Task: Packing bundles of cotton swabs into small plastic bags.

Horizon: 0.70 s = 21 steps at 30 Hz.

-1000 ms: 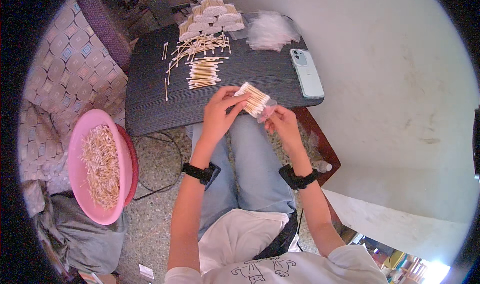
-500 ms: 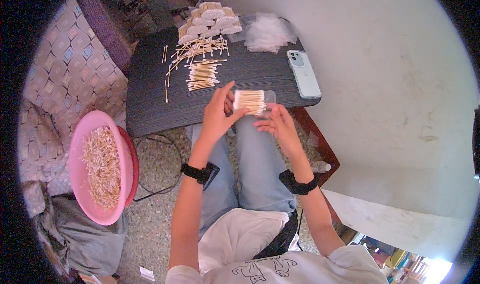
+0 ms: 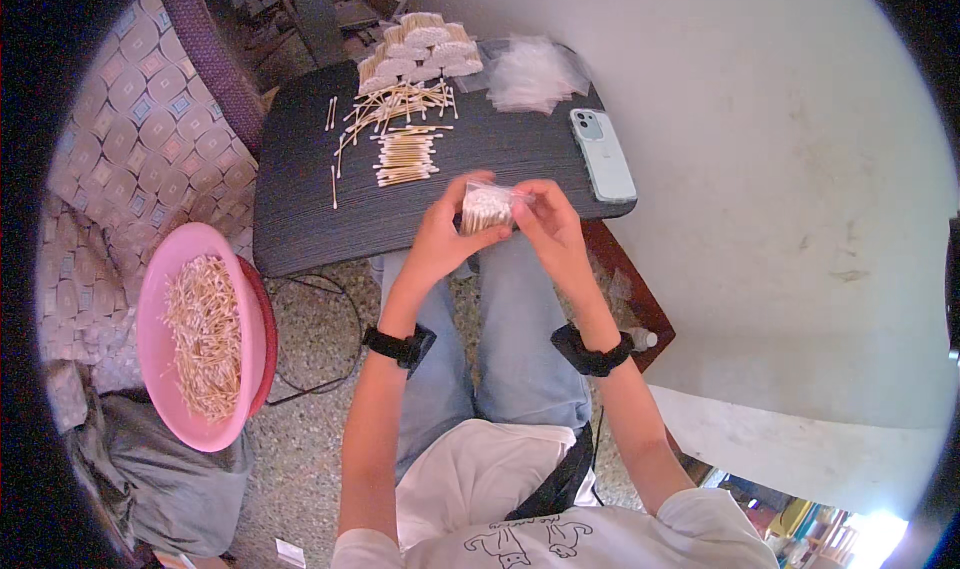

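A clear plastic bag filled with cotton swabs (image 3: pixel 486 212) is held over the near edge of the dark table (image 3: pixel 310 219). My left hand (image 3: pixel 445 231) wraps round its left side, thumb along the bottom. With thumb and fingers, my right hand (image 3: pixel 550 225) pinches the bag's clear upper right part. White cotton tips show at the top of the bundle, sticks below. Just beyond my hands lies a row of cotton swabs (image 3: pixel 406 159), with a loose scattered heap of swabs (image 3: pixel 400 107) behind it.
Filled swab bags (image 3: pixel 424 47) are stacked at the table's far side, beside a pile of clear empty bags (image 3: pixel 535 74). A pale phone (image 3: pixel 603 156) lies at the right edge. On the left stands a pink basin (image 3: pixel 152 349) of loose swabs. A wall (image 3: pixel 790 189) rises at right.
The swab bag has turned from lying sideways to upright, its cotton tips now on top. My right hand has moved up and left and now grips the bag's clear end.
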{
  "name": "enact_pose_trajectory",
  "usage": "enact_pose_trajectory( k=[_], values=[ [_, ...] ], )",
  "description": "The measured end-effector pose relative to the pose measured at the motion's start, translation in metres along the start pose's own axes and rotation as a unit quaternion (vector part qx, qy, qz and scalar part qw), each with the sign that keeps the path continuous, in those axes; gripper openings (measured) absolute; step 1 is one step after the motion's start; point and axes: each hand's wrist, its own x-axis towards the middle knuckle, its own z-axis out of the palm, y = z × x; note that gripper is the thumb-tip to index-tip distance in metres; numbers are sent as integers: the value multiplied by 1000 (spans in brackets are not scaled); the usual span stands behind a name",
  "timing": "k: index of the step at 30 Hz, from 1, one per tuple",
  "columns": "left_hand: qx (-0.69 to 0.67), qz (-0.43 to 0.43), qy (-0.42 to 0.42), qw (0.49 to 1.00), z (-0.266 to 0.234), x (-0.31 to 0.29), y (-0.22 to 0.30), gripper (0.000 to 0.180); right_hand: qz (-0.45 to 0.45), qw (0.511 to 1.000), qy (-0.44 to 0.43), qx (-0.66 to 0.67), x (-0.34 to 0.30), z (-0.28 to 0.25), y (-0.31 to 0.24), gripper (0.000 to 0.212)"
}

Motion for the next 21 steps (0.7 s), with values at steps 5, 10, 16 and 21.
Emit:
enact_pose_trajectory(
  k=[5, 10, 16, 21],
  values=[
    [8, 10, 8, 1000, 4, 3, -10, 40, 23, 996, 53, 72, 6, 16, -4, 30],
    [-6, -2, 3, 1000, 6, 4, -14, 37, 99, 993, 35, 53, 12, 10, 9, 28],
    [-118, -25, 1, 993, 10, 5, -13, 30, 55, 996, 49, 52, 11, 11, 22, 23],
    [-190, -57, 7, 980, 9, 5, -12, 23, 80, 994, 41, 65, 15, 12, 23, 17]
  ],
)
